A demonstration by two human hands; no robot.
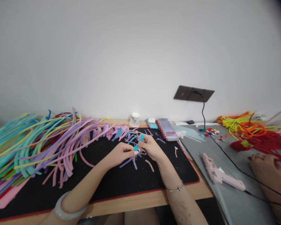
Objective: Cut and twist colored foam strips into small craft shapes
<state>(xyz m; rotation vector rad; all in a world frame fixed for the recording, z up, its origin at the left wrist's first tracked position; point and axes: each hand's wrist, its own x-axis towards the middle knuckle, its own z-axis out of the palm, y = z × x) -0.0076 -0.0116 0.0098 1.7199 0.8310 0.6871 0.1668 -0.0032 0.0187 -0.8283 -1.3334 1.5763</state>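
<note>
Both hands meet over the black mat (164, 178), closed around a small bright-blue folded pipe cleaner (136, 147). My left hand (120, 153) pinches its lower end between thumb and fingers. Its upper part is gripped by my right hand (151, 147), dark-nailed thumb pressing on it; the fingers hide some of the piece. Below and around the hands lie short purple pipe cleaner pieces (135, 163) and a beige piece (150, 165). Several pink and purple coiled pipe cleaners (109, 131) sit just beyond my left hand.
A large heap of long pipe cleaners (46, 140) covers the left side. A white cup (134, 119) stands by the wall. At right are a pink glue gun (222, 178), its black cord (229, 159), small pom-poms (210, 132), orange-yellow pipe cleaners (241, 125) and another person's hand (268, 170).
</note>
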